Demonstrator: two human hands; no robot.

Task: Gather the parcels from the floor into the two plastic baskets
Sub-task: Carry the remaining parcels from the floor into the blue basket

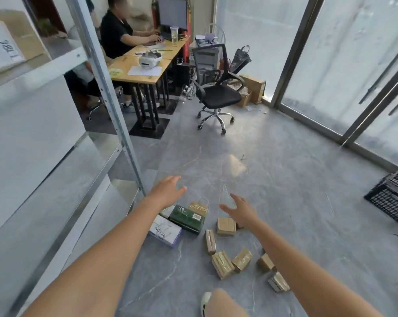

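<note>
Your bare knee (225, 303) leads; with left hand (168, 191) and right hand (241, 210) spread empty, clamp the dark green rectangular parcel (187, 218) squarely.

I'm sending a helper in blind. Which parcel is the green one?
By the foot of the metal shelf, a cluster of parcels lies on the floor. The green box sits just under the left hand, the only dark green one, between a white box and brown taped parcels.

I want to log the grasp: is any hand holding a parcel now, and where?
Nothing is held. The left hand and right hand are open above the parcels.
</note>
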